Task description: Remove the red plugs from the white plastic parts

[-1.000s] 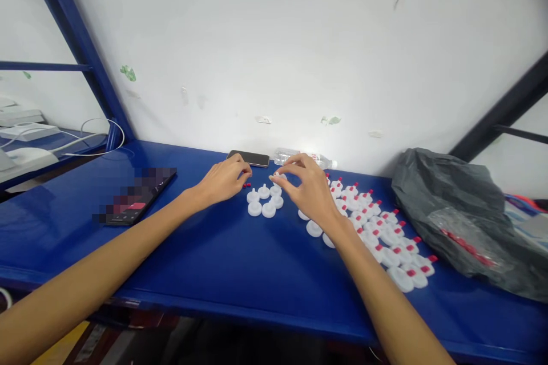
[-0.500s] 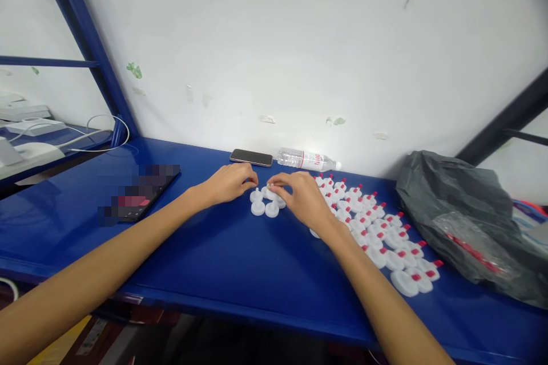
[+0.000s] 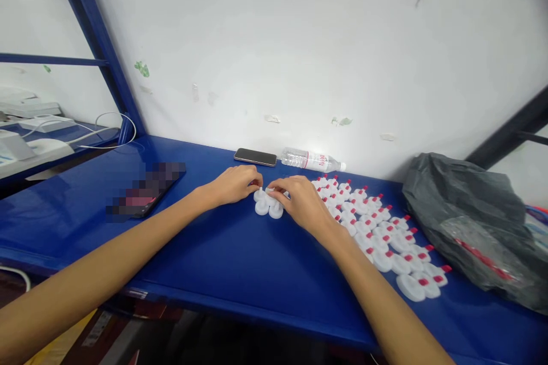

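Observation:
In front of me a small cluster of squat white plastic bottles (image 3: 262, 209) with narrow nozzles stands on the blue table, without red caps. My left hand (image 3: 242, 183) reaches in from the left, thumb and fingers pinched at the nozzle of the cluster's left bottle (image 3: 258, 195). From the right, my right hand (image 3: 299, 197) bends over the cluster, its fingertips closed about the top of a bottle at the back. That hand partly hides the bottles under it. Beside my right wrist stand many similar bottles with red caps (image 3: 371, 222), packed in rows.
Along the wall lie a phone (image 3: 256, 157) and a clear plastic bottle (image 3: 312, 159) on its side. A dark tablet-like device (image 3: 148, 197), partly pixelated, lies left. At right rests a grey plastic bag (image 3: 454, 205) with a clear pouch of red pieces (image 3: 483, 256). Blue posts (image 3: 96, 28) rise left.
The view has shifted slightly, so everything sits a little further right. Both hands stay at the cluster; my right fingertips are a little lower, and the uncapped bottles stand closer together.

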Demonstrator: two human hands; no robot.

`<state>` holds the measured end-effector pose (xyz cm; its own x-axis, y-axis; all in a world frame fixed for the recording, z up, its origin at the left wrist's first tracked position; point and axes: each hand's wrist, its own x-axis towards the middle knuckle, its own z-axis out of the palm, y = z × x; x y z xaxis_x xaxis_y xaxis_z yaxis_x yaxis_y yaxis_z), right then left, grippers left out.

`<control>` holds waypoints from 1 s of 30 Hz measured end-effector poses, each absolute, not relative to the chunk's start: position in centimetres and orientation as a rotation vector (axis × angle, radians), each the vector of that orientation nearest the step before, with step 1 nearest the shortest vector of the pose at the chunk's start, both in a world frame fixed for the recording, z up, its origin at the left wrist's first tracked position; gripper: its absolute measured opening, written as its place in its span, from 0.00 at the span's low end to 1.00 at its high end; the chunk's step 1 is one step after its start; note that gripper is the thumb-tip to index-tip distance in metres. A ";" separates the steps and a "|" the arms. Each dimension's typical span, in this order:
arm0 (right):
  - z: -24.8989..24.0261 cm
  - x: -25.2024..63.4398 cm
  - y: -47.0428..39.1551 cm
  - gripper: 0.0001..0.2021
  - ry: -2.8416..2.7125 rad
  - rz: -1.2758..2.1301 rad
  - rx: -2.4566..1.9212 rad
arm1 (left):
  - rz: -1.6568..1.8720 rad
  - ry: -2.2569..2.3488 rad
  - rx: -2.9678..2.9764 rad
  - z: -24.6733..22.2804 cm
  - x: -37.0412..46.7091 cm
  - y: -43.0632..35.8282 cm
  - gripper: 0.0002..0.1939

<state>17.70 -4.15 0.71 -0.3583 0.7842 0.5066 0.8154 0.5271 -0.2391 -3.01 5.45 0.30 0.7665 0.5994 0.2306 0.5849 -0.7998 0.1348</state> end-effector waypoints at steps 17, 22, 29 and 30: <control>1.0 17.6 -4.4 0.06 -2.186 -0.200 -1.398 | 0.392 0.990 2.904 0.3 -3.1 5.5 0.10; 2.9 19.9 -4.4 0.10 -2.026 -0.405 -1.546 | 0.420 1.038 2.896 0.7 -3.0 5.2 0.12; 4.1 23.8 -4.8 0.18 -2.136 -0.051 -1.961 | 0.530 1.110 2.862 1.5 -3.0 4.8 0.13; 4.2 23.9 -4.9 0.18 -2.156 0.016 -1.970 | 0.550 1.111 2.861 1.6 -3.0 4.8 0.13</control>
<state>23.93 -4.86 4.19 -0.0769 0.9850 0.1545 0.9826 0.1012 -0.1559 -2.97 4.75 1.62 0.6839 0.6579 0.3155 0.6495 -0.7459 0.1474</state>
